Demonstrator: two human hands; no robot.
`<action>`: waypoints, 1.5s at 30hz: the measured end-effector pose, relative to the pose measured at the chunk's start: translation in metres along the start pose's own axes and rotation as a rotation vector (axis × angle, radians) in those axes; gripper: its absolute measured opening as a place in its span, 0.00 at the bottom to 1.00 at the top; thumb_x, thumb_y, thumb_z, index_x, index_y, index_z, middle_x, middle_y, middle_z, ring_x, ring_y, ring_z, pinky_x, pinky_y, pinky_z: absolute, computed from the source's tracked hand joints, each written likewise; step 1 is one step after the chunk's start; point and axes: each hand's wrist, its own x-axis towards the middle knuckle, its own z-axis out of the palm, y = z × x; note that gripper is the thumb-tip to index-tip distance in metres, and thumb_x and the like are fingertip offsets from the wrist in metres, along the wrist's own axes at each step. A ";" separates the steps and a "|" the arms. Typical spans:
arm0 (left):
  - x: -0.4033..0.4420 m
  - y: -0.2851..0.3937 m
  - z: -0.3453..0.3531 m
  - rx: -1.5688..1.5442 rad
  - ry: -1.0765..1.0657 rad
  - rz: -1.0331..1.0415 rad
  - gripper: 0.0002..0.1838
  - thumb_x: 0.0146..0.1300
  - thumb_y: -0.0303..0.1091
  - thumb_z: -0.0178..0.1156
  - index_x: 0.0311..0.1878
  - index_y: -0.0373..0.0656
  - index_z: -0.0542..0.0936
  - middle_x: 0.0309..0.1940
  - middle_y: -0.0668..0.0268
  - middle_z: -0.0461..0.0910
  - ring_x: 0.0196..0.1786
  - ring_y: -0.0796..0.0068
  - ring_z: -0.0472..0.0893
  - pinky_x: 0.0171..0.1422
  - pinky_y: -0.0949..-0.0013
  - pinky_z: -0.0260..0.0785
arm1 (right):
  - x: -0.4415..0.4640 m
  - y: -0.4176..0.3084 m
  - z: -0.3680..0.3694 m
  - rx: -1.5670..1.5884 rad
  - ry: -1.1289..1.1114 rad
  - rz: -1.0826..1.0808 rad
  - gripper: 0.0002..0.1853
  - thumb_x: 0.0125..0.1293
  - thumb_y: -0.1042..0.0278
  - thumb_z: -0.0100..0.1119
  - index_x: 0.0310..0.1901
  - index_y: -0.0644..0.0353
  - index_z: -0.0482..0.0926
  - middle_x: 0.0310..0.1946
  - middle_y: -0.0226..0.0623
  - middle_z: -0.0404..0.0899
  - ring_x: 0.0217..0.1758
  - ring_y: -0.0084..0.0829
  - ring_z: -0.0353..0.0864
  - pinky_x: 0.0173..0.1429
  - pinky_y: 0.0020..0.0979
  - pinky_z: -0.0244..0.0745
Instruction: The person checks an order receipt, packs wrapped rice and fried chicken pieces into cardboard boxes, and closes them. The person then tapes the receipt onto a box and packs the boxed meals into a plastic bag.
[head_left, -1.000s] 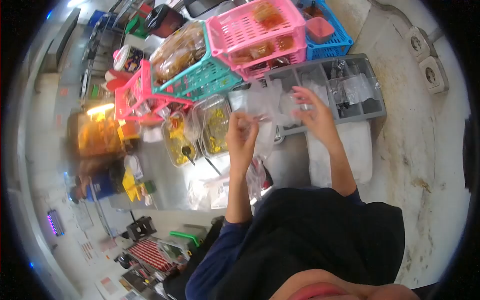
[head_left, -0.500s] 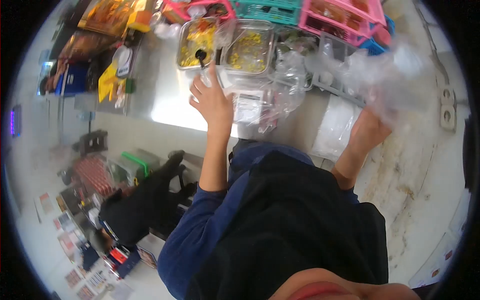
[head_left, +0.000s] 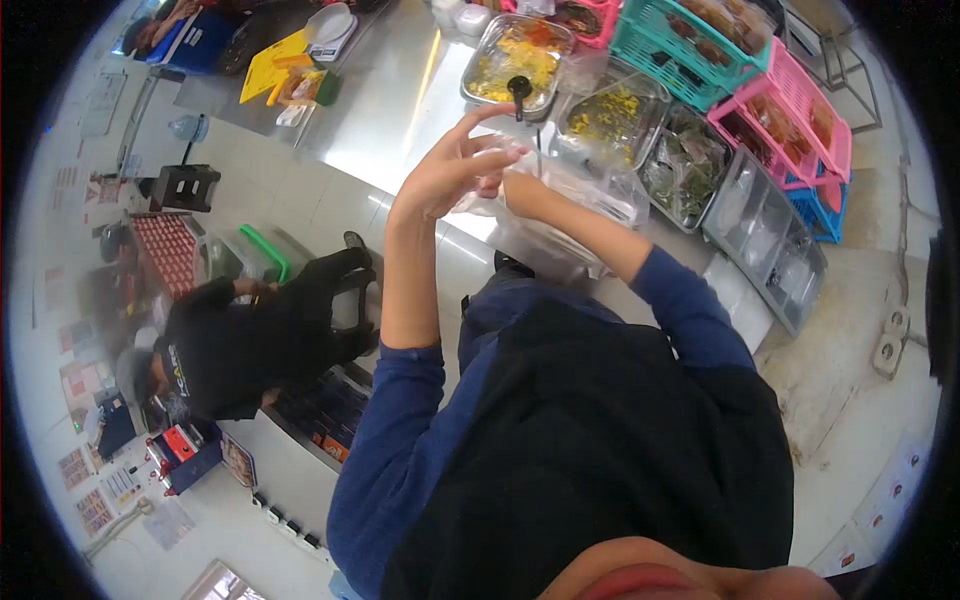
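My left hand [head_left: 455,172] is raised over the steel table's edge, fingers apart, its fingertips beside a clear plastic bag [head_left: 480,200]. Close to its right, my right hand [head_left: 525,192] reaches into the clear plastic, its fingers mostly hidden there. Just beyond my hands is a tray of yellow pieces [head_left: 515,60] with a black-handled utensil [head_left: 519,88]. A second tray with yellow-green pieces [head_left: 605,118] lies to its right, partly under clear plastic. Clear packaging [head_left: 590,215] lies on the table beside my right forearm.
A tray of leafy packets [head_left: 685,170] and a grey compartment box [head_left: 768,235] stand at the right. Teal [head_left: 680,45] and pink baskets [head_left: 775,120] are behind. A yellow board [head_left: 272,62] lies at the left. Another person [head_left: 230,345] is in dark clothes beyond the table.
My right hand has swung left from the grey box to beside my left hand. The view has turned, so trays and baskets appear further right. The large bag seen in my right hand is now lower and bunched.
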 end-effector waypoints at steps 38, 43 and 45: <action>0.018 0.045 0.019 0.240 -0.293 0.076 0.28 0.63 0.30 0.63 0.67 0.46 0.67 0.45 0.58 0.77 0.46 0.72 0.81 0.52 0.74 0.76 | -0.128 -0.189 -0.251 -0.909 -0.495 -0.275 0.10 0.50 0.70 0.61 0.37 0.56 0.79 0.26 0.32 0.77 0.35 0.31 0.80 0.47 0.39 0.74; 0.010 0.039 0.042 0.270 -0.376 0.081 0.27 0.63 0.32 0.63 0.66 0.46 0.68 0.45 0.61 0.77 0.46 0.74 0.81 0.54 0.73 0.74 | -0.142 -0.195 -0.244 -0.963 -0.185 -0.423 0.09 0.54 0.72 0.58 0.38 0.53 0.78 0.28 0.25 0.74 0.37 0.24 0.76 0.55 0.41 0.67; -0.002 0.049 0.030 0.390 -0.365 0.099 0.33 0.61 0.34 0.65 0.69 0.45 0.64 0.47 0.58 0.78 0.47 0.69 0.81 0.54 0.69 0.75 | -0.164 -0.182 -0.251 -0.835 -0.136 -0.297 0.14 0.51 0.70 0.62 0.42 0.56 0.80 0.34 0.29 0.76 0.43 0.29 0.76 0.56 0.43 0.67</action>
